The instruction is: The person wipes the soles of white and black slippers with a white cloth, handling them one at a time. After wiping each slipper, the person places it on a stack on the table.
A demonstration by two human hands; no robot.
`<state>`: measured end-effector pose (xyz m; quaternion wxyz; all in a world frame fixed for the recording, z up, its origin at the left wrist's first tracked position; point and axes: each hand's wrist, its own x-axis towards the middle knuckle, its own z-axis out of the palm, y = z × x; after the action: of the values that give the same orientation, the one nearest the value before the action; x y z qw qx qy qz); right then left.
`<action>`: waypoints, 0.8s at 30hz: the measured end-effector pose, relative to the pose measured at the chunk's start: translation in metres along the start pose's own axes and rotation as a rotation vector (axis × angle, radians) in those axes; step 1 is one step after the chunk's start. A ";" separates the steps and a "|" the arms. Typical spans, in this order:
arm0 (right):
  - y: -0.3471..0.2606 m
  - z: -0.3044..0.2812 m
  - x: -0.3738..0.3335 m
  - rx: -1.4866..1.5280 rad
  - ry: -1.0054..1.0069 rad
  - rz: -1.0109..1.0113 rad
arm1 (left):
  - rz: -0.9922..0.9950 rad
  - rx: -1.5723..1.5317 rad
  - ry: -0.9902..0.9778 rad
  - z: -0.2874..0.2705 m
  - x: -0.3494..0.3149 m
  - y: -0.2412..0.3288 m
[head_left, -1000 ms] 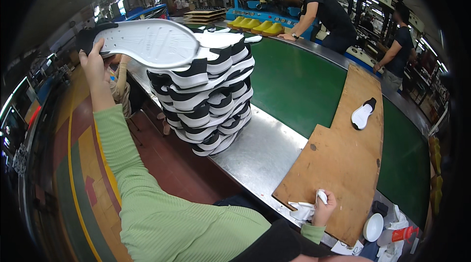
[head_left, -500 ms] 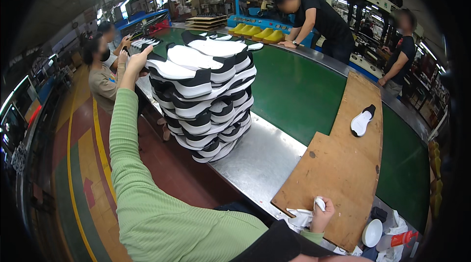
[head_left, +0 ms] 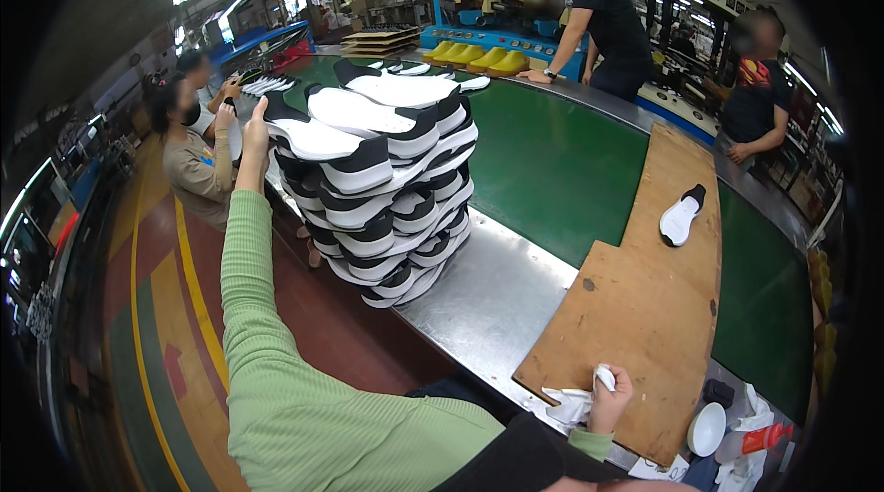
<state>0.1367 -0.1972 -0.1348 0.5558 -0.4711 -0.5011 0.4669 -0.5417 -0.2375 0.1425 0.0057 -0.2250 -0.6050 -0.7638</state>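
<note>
A tall stack of black-and-white shoe soles stands on the metal edge of the work table, left of centre. My left arm, in a green ribbed sleeve, stretches out to the stack's left side. There my left hand is closed at the black end of a top shoe sole, thumb up; its other fingers are mostly hidden. Low on the right, my right hand is closed round a crumpled white cloth, over the brown board's near edge. A single shoe sole lies on that brown board.
Under the board runs a green belt surface. A white bowl and a red-capped bottle stand at lower right. Yellow shoe forms line the far edge. Co-workers stand across the table, at right and at left.
My left hand has shifted slightly left and down along the sole's end. The person across the table has straightened up, and the one at right has turned. My right hand stays on the cloth.
</note>
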 end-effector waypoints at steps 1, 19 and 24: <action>-0.001 0.001 0.000 0.006 -0.013 -0.007 | 0.042 -0.144 -0.035 0.003 -0.002 -0.004; -0.054 -0.061 -0.003 0.562 0.022 0.381 | 0.811 -0.498 -0.496 0.106 -0.279 0.061; -0.044 -0.055 -0.018 0.454 0.212 0.341 | 0.322 -0.077 -1.291 0.266 -0.382 -0.033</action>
<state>0.1923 -0.2237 -0.0962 0.6097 -0.4584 -0.2365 0.6018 -0.1178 -0.0827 0.0230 -0.2519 -0.7248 -0.4179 -0.4864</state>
